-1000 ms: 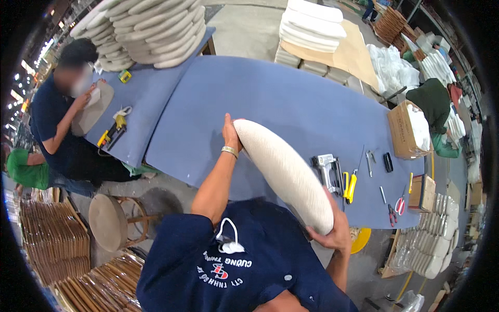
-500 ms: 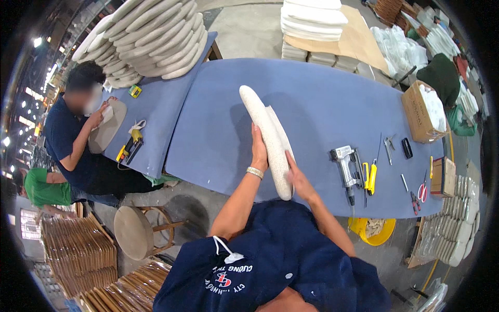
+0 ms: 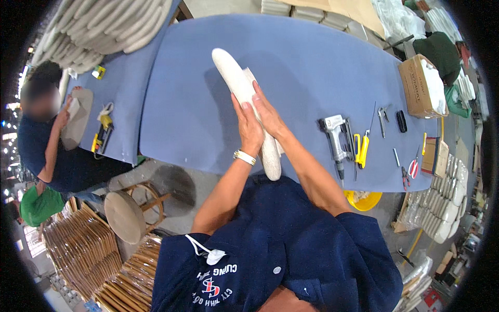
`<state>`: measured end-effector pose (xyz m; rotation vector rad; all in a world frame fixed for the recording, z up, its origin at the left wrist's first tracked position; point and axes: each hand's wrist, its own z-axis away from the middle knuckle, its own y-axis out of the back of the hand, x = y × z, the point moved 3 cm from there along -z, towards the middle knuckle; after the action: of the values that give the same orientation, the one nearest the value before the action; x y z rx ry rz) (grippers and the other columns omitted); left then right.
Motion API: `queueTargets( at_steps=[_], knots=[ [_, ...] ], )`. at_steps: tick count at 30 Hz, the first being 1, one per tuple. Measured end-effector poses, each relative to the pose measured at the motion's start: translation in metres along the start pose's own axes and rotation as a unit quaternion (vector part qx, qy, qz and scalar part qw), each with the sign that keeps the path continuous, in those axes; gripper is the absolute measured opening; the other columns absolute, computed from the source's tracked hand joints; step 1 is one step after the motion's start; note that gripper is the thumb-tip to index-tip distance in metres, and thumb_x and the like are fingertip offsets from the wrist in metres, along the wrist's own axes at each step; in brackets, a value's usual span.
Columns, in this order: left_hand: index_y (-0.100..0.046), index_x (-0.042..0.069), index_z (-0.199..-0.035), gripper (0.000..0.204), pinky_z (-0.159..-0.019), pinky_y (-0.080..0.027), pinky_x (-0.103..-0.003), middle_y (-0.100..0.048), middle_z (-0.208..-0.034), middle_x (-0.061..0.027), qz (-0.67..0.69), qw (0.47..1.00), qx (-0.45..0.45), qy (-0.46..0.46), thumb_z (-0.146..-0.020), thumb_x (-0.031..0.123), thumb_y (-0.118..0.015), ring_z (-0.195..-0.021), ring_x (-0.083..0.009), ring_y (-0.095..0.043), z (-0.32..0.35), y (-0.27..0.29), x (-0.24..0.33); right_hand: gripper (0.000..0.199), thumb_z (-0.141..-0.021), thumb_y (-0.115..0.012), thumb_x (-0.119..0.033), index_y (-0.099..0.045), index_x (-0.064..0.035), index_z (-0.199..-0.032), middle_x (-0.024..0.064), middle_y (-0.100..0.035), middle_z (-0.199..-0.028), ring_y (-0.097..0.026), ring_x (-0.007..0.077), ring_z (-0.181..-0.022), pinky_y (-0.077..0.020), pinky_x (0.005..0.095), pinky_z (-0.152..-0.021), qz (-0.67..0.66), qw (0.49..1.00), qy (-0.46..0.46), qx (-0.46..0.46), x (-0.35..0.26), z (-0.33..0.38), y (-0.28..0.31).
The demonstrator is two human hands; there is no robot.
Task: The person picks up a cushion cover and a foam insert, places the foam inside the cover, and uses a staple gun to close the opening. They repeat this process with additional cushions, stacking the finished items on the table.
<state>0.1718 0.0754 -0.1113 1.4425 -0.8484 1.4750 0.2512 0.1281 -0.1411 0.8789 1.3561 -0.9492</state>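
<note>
A cream, fabric-covered seat cushion [image 3: 228,70] stands on edge over the blue-covered table, its rounded rim turned up toward me. My left hand [image 3: 248,127] presses along its left face, fingers stretched together. Against the opposite side lies my right hand [image 3: 267,112], its fingers reaching up to a flap or panel edge that shows just beyond the rim. The cushion is held between the two palms. Its near end comes close to my shirt, and most of its broad right face is hidden.
On the right of the table [image 3: 182,104] lie a staple gun [image 3: 336,138], a yellow cutter [image 3: 364,151], scissors [image 3: 413,167] and a cardboard box [image 3: 418,86]. A co-worker [image 3: 41,119] handles a pad at left, near stacked cushions [image 3: 104,26] and a round stool [image 3: 125,217].
My right hand has moved from the cushion's near end up to its middle, now opposite my left hand. The whole view has shifted, so the table sits higher in the picture.
</note>
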Motion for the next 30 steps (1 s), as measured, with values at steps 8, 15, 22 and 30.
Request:
queueTargets(
  at_steps=[8,15,22,30],
  knots=[
    [-0.007,0.002,-0.164,0.078,-0.122,-0.028,-0.040,-0.019,-0.168,-0.0237,0.035,0.999,-0.010,0.001,-0.110,0.054,-0.029,-0.152,-0.0357,-0.030,0.007,0.013,-0.002,0.069,-0.108,-0.040,-0.028,-0.013,0.0071,-0.161,0.0261,-0.016,-0.168,-0.014,0.0349,-0.157,-0.0118,0.0419,-0.127,0.137,0.987,0.077,0.040,0.003,0.116,-0.018],
    [-0.016,0.006,-0.163,0.084,-0.123,-0.026,-0.037,-0.025,-0.166,-0.0182,0.158,0.956,-0.143,0.203,-0.105,0.067,-0.022,-0.152,-0.0298,-0.027,0.060,0.012,-0.100,0.076,-0.108,-0.032,-0.049,-0.016,0.0034,-0.162,0.0213,-0.020,-0.168,-0.017,0.0313,-0.157,-0.0130,0.0411,-0.127,-0.057,0.997,0.059,0.009,0.008,0.110,-0.010],
    [-0.017,0.003,-0.163,0.086,-0.125,-0.023,-0.038,-0.024,-0.167,-0.0180,0.222,0.960,-0.169,-0.015,-0.106,0.067,-0.018,-0.153,-0.0280,-0.027,0.046,0.053,0.085,0.071,-0.110,-0.022,-0.050,-0.028,0.0005,-0.160,0.0217,-0.023,-0.167,-0.018,0.0345,-0.157,-0.0106,0.0433,-0.127,0.123,0.942,0.313,-0.005,-0.163,0.078,-0.036],
    [-0.013,-0.008,-0.160,0.071,-0.124,-0.023,-0.039,-0.022,-0.165,-0.0279,0.116,0.971,-0.128,-0.164,-0.108,0.028,-0.046,-0.153,-0.0314,-0.026,0.027,0.103,0.201,0.068,-0.112,-0.018,-0.047,-0.056,-0.0001,-0.144,0.0216,-0.053,-0.149,-0.045,0.0363,-0.142,-0.0267,0.0432,-0.121,-0.008,0.964,0.266,0.013,-0.215,0.034,-0.059]
  ],
)
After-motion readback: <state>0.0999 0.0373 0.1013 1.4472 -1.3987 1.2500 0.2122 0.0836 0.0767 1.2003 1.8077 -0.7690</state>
